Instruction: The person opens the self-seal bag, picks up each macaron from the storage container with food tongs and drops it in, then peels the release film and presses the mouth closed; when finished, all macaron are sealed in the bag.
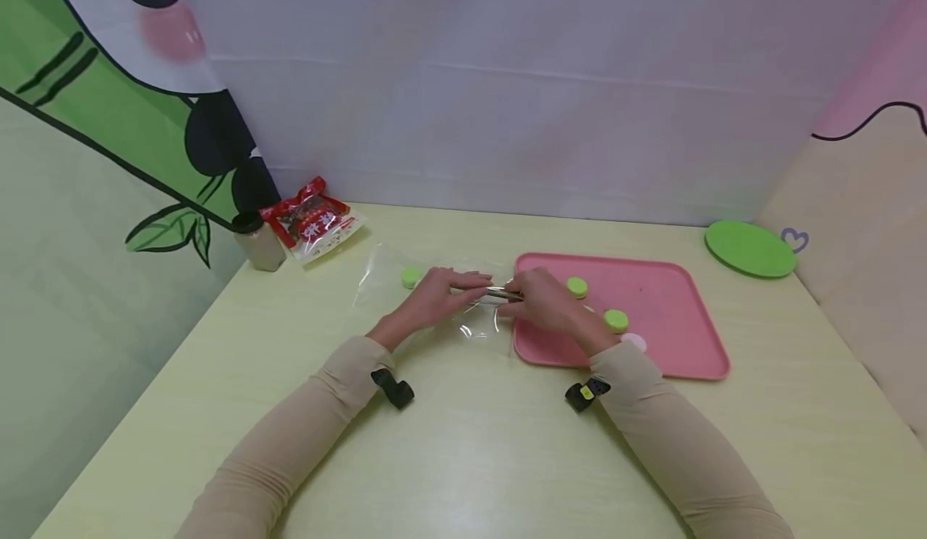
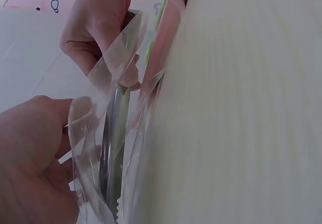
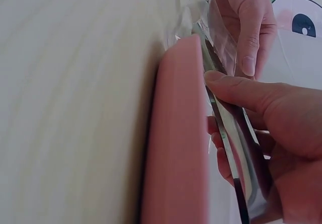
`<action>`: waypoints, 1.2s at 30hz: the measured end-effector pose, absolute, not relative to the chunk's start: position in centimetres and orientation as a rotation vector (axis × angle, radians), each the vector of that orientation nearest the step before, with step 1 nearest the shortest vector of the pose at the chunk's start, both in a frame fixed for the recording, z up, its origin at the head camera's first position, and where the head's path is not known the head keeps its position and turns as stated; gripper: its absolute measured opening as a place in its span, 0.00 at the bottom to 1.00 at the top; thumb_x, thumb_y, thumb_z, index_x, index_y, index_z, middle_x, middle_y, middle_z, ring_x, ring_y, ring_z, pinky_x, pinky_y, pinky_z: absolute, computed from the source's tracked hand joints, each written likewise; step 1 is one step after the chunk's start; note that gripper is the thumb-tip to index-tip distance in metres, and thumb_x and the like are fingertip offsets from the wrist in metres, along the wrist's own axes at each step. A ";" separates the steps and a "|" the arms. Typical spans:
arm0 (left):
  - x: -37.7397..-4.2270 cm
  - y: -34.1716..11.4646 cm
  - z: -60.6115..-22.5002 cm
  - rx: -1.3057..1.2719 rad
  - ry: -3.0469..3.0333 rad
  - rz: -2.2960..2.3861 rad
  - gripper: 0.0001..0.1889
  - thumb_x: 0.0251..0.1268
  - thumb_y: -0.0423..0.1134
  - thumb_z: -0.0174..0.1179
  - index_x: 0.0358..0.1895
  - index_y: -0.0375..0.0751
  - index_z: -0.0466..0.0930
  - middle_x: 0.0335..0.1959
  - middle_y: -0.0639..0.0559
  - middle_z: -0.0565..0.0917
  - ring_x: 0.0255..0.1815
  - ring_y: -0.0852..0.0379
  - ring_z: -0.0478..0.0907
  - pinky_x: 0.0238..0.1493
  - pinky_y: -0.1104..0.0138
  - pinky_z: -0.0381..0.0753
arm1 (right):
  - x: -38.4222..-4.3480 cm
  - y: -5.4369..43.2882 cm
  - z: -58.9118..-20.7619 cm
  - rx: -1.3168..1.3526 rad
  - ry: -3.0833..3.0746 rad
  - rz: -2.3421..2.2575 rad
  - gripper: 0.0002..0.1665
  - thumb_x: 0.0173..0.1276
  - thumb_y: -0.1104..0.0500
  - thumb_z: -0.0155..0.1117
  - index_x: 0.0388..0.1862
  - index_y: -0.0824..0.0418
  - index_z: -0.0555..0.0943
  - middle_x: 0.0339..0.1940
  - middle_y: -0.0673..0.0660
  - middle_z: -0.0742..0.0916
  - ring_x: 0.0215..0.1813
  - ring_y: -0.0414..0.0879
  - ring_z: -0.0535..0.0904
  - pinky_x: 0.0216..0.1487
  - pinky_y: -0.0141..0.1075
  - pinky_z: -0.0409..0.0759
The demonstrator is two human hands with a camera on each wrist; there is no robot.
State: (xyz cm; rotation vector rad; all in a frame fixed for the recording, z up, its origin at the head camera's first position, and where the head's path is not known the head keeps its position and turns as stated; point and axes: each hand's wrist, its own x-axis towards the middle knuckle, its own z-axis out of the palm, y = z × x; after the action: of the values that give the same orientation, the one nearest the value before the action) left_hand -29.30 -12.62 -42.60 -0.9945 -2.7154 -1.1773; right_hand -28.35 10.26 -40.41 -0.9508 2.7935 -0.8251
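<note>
My right hand (image 1: pixel 545 299) grips a pair of metal tongs (image 2: pixel 114 133), thumb on one side and fingers on the other. Their far end points left into the mouth of a clear plastic bag (image 1: pixel 372 280). At that mouth my left hand (image 1: pixel 434 298) holds the film, with its fingers partly hidden by the bag. A round green piece (image 1: pixel 410 277), like a macaron, shows in the bag. Under my right forearm lies the pink tray (image 1: pixel 673 330), bearing green round pieces (image 1: pixel 577 286) and a pale pink one (image 1: pixel 633 341). Whether the tongs hold anything cannot be told.
At the back left, a red and white snack packet (image 1: pixel 315 221) leans by a dark-capped jar (image 1: pixel 261 243). A green plate (image 1: pixel 750 248) lies at the back right corner. Behind the table (image 1: pixel 463 450) hangs a printed cloth (image 1: pixel 500 104).
</note>
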 end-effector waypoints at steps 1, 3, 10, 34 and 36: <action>-29.3 -12.6 -42.6 -0.996 -2.714 -1.185 0.15 0.72 0.40 0.62 0.57 0.42 0.85 0.58 0.53 0.83 0.64 0.54 0.77 0.60 0.56 0.76 | -28.4 10.2 -40.4 -0.954 2.796 -0.823 0.07 0.65 0.57 0.74 0.32 0.60 0.88 0.24 0.50 0.82 0.26 0.41 0.72 0.27 0.33 0.72; -29.4 -12.6 -42.6 -0.999 -2.714 -1.194 0.15 0.72 0.40 0.62 0.57 0.41 0.85 0.59 0.53 0.83 0.64 0.54 0.76 0.64 0.55 0.74 | -28.4 10.1 -40.4 -0.955 2.791 -0.826 0.07 0.65 0.57 0.74 0.34 0.61 0.88 0.25 0.50 0.83 0.26 0.41 0.73 0.28 0.34 0.74; -29.6 -12.6 -42.7 -0.969 -2.736 -1.180 0.15 0.72 0.40 0.62 0.58 0.41 0.85 0.59 0.54 0.83 0.66 0.52 0.75 0.74 0.45 0.57 | -28.3 10.5 -40.0 -0.895 2.758 -0.874 0.13 0.66 0.57 0.73 0.44 0.64 0.88 0.27 0.52 0.85 0.28 0.42 0.74 0.30 0.34 0.75; -29.7 -12.5 -42.8 -0.986 -2.680 -1.180 0.14 0.70 0.38 0.64 0.56 0.42 0.85 0.58 0.52 0.83 0.66 0.53 0.75 0.61 0.57 0.77 | -28.6 10.3 -40.0 -0.763 2.874 -0.891 0.09 0.64 0.57 0.74 0.31 0.62 0.87 0.19 0.51 0.79 0.23 0.41 0.70 0.24 0.33 0.69; -29.6 -12.5 -42.7 -0.979 -2.681 -1.182 0.14 0.70 0.38 0.64 0.56 0.41 0.85 0.59 0.51 0.83 0.67 0.52 0.74 0.63 0.57 0.76 | -28.6 10.3 -40.0 -0.748 2.868 -0.892 0.08 0.64 0.57 0.75 0.32 0.62 0.87 0.20 0.51 0.80 0.23 0.41 0.70 0.24 0.32 0.69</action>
State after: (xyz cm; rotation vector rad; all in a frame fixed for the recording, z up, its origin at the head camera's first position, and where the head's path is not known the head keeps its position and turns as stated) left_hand -29.64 -12.50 -42.71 -0.9791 -2.6807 -1.1820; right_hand -28.60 10.32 -39.96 -0.7478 2.8675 -0.8918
